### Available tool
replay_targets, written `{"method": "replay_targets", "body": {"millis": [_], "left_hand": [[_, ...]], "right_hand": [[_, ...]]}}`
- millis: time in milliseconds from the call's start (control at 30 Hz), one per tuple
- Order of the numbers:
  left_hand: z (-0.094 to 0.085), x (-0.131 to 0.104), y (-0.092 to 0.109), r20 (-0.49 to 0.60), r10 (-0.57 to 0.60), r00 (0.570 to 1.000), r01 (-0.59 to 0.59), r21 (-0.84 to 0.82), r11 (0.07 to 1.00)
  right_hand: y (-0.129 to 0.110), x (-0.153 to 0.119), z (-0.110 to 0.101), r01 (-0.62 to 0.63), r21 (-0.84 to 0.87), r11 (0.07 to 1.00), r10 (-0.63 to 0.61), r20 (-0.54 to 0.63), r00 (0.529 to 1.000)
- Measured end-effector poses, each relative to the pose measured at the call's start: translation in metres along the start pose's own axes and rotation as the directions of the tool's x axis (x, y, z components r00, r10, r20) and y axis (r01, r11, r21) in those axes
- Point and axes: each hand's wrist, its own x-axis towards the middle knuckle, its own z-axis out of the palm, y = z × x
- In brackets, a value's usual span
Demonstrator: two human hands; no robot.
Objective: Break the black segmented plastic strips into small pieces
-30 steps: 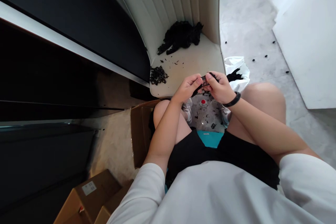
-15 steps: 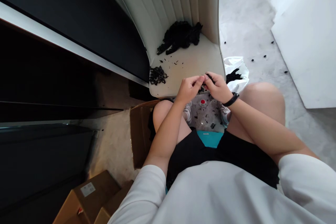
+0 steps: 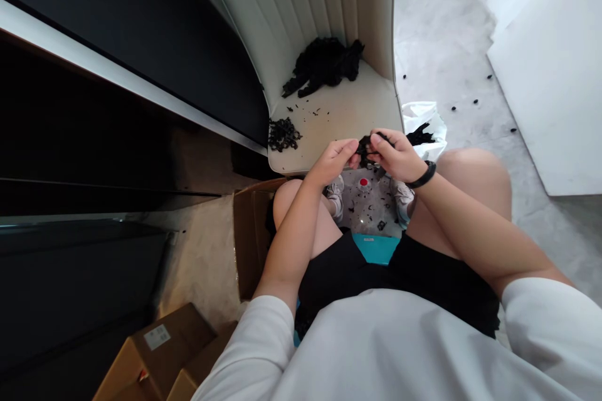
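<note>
Between my two hands is a limp, ragged black piece [image 3: 364, 150] that looks rubbery; its exact kind cannot be made out. My left hand [image 3: 335, 160] pinches its left end between thumb and fingers. On its right side my right hand [image 3: 397, 153], with a black band at the wrist, is closed around the rest, partly hiding it. Both hands are over the front edge of a cream padded chair [image 3: 338, 106]. A crumpled black heap [image 3: 327, 66] lies at the back of the seat, and a pile of small black loops [image 3: 283, 134] sits at its left corner.
A white plastic bag [image 3: 426, 114] holding black pieces stands right of the chair. Black scraps and a red-and-white round item [image 3: 364, 182] lie on the floor between my shoes. An open cardboard box [image 3: 249, 244] is by my left leg, with more cartons [image 3: 176, 338] behind it.
My hands have moved apart from nearly touching, and more of the black piece shows stretched between them. My right hand has shifted slightly right. The heaps on the chair stay put.
</note>
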Motion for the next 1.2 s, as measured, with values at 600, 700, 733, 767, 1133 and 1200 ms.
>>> {"method": "replay_targets", "body": {"millis": [600, 700, 733, 767, 1133, 1200], "left_hand": [[-0.007, 0.012, -0.004, -0.213, 0.361, 0.908, -0.384, -0.076, 0.92], [-0.013, 0.013, -0.008, -0.182, 0.465, 0.867, -0.428, 0.208, 0.879], [-0.014, 0.013, -0.008, -0.153, 0.495, 0.855, -0.436, 0.305, 0.847], [-0.014, 0.012, -0.007, -0.118, 0.519, 0.847, -0.443, 0.383, 0.81], [0.002, 0.014, -0.011, 0.079, 0.556, 0.827, -0.516, 0.499, 0.697], [0.001, 0.015, -0.011, 0.073, 0.543, 0.836, -0.498, 0.516, 0.697]], "right_hand": [[-0.017, 0.007, -0.037, 0.305, -0.424, 0.853, -0.361, -0.055, 0.931], [-0.022, 0.0, -0.038, 0.124, -0.371, 0.92, -0.117, 0.041, 0.992], [-0.021, -0.002, -0.036, 0.089, -0.397, 0.913, -0.061, 0.082, 0.995], [-0.019, -0.004, -0.033, 0.081, -0.442, 0.893, -0.038, 0.106, 0.994], [-0.007, -0.016, -0.038, 0.064, -0.62, 0.782, -0.061, 0.026, 0.998], [-0.008, -0.014, -0.061, -0.075, -0.628, 0.775, -0.025, -0.15, 0.988]]}}
